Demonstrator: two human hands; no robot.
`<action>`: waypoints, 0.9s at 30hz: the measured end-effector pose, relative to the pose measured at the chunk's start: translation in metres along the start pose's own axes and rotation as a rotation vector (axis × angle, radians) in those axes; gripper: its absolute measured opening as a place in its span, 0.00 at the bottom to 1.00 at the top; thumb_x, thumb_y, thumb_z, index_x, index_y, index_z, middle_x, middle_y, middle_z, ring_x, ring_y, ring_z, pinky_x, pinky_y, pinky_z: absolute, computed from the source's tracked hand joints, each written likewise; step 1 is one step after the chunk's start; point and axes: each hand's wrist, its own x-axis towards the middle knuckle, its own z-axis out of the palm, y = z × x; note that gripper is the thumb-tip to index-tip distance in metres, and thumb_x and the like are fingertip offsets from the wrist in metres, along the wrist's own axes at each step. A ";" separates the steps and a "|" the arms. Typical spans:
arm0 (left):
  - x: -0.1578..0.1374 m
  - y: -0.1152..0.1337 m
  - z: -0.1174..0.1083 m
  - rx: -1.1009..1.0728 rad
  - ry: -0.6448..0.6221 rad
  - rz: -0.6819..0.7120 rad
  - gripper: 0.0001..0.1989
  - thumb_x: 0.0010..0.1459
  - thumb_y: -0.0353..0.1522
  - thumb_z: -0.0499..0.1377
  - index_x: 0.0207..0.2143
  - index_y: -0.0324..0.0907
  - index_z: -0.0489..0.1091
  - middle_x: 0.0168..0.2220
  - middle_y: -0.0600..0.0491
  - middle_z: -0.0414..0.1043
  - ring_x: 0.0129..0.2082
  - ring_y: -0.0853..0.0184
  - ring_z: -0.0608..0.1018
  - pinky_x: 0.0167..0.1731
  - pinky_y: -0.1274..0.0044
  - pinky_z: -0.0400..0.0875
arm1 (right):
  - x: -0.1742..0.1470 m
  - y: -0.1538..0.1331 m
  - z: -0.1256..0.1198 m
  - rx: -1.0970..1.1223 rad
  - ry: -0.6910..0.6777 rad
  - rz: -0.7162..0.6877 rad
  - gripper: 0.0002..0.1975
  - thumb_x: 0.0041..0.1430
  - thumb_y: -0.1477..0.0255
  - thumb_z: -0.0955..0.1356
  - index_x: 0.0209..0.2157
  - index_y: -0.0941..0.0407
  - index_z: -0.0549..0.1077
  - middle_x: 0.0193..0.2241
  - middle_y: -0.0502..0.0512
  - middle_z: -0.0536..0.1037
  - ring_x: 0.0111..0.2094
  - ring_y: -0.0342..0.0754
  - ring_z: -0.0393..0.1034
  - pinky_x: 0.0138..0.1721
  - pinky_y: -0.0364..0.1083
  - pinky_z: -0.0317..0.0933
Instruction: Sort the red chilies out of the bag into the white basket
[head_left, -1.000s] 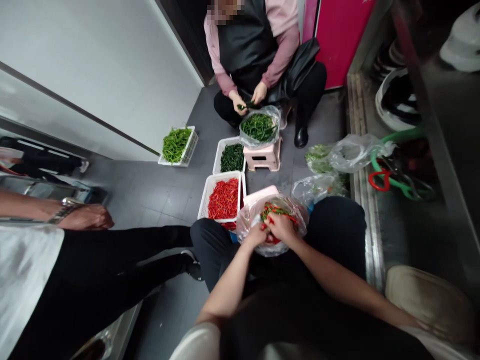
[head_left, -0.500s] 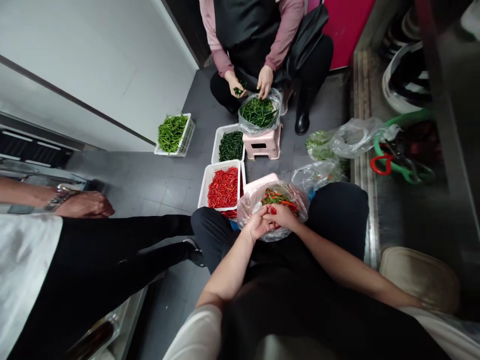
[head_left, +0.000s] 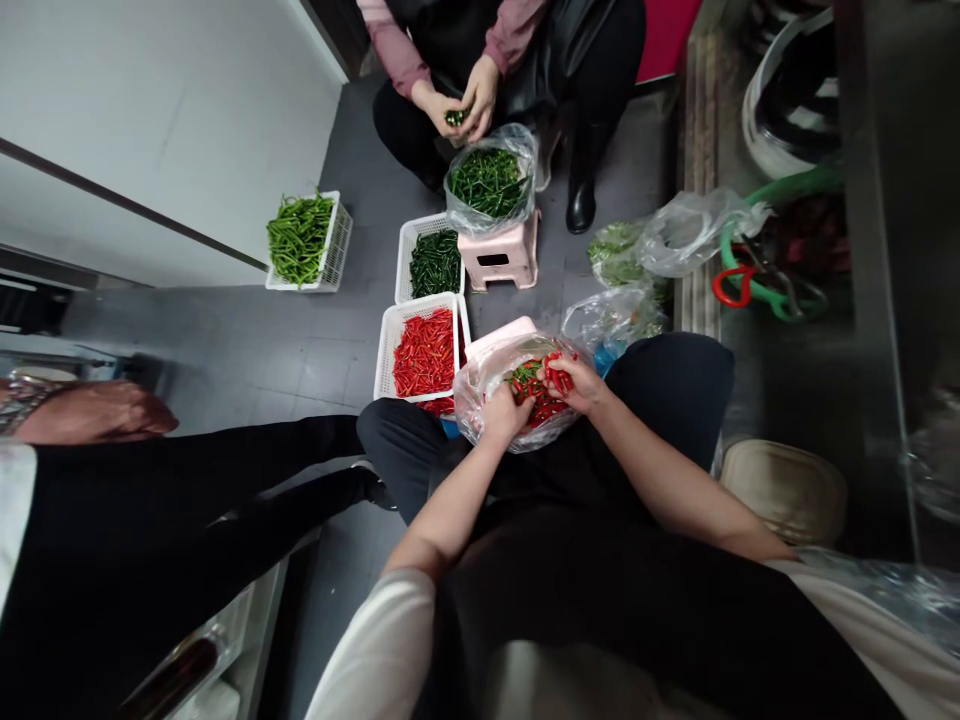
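A clear plastic bag (head_left: pixel 472 400) of red chilies with green stems (head_left: pixel 526 378) sits open between my knees. My right hand (head_left: pixel 579 388) is closed around a bunch of red chilies (head_left: pixel 556 374) over the right side of the bag. At the left side of the bag, my left hand (head_left: pixel 507 412) is curled down against the chilies. Its thumb shows, but the other fingertips are hidden, so what it grips is unclear. Just beyond my left knee stands a white basket (head_left: pixel 385 350) of loose red chilies (head_left: pixel 424 352).
Opposite me, a co-worker's hands (head_left: pixel 469 105) hold green chilies above a bag of green chilies (head_left: pixel 489 183) on a pink stool (head_left: pixel 517 250). White baskets hold dark green chilies (head_left: pixel 435 265) and light green ones (head_left: pixel 300 238). Another person's leg (head_left: pixel 225 490) is at left; red-handled scissors (head_left: pixel 735 287) lie right.
My hands, together before, are now apart: the right has moved right with a bunch of red chilies, the left stays low in the bag. The co-worker's hands have come together. The view has shifted.
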 end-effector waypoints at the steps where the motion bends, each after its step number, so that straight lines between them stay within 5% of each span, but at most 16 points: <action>1: 0.000 0.003 0.006 0.064 0.004 0.017 0.20 0.46 0.40 0.66 0.38 0.41 0.64 0.44 0.41 0.69 0.51 0.53 0.70 0.53 0.68 0.60 | -0.001 0.001 0.000 0.013 -0.012 0.003 0.06 0.45 0.70 0.67 0.26 0.58 0.66 0.19 0.51 0.70 0.15 0.37 0.54 0.13 0.38 0.43; 6: 0.004 0.005 0.016 0.134 0.013 0.079 0.18 0.48 0.30 0.63 0.42 0.39 0.63 0.49 0.37 0.66 0.53 0.52 0.69 0.55 0.66 0.57 | -0.003 0.007 -0.003 0.012 -0.017 -0.022 0.09 0.44 0.73 0.67 0.31 0.58 0.69 0.16 0.47 0.67 0.16 0.37 0.55 0.13 0.37 0.46; 12: 0.010 -0.021 -0.012 -0.146 0.055 0.011 0.06 0.45 0.24 0.62 0.24 0.42 0.67 0.26 0.51 0.69 0.39 0.61 0.75 0.49 0.69 0.65 | -0.004 0.011 -0.002 -0.126 0.098 0.058 0.06 0.46 0.73 0.69 0.26 0.58 0.67 0.17 0.48 0.69 0.18 0.39 0.62 0.19 0.39 0.60; 16: -0.002 -0.024 -0.034 -0.420 0.021 -0.121 0.04 0.48 0.27 0.63 0.26 0.40 0.69 0.22 0.56 0.68 0.27 0.70 0.75 0.38 0.74 0.71 | -0.007 0.023 -0.003 -0.295 0.116 0.043 0.11 0.44 0.72 0.72 0.23 0.56 0.63 0.13 0.44 0.62 0.13 0.35 0.52 0.13 0.37 0.48; 20: -0.017 -0.012 -0.041 -0.862 -0.054 -0.244 0.08 0.46 0.24 0.65 0.30 0.35 0.70 0.27 0.52 0.73 0.28 0.72 0.77 0.37 0.78 0.73 | -0.012 0.030 -0.002 -0.460 0.042 0.022 0.15 0.43 0.63 0.73 0.24 0.57 0.66 0.11 0.42 0.59 0.12 0.34 0.46 0.13 0.38 0.39; 27: -0.024 -0.003 -0.033 -0.885 -0.090 -0.197 0.08 0.46 0.25 0.66 0.28 0.36 0.68 0.23 0.55 0.73 0.27 0.72 0.78 0.37 0.78 0.73 | -0.018 0.032 0.007 -0.679 -0.058 -0.035 0.17 0.43 0.59 0.71 0.19 0.58 0.68 0.11 0.44 0.61 0.13 0.36 0.47 0.15 0.40 0.39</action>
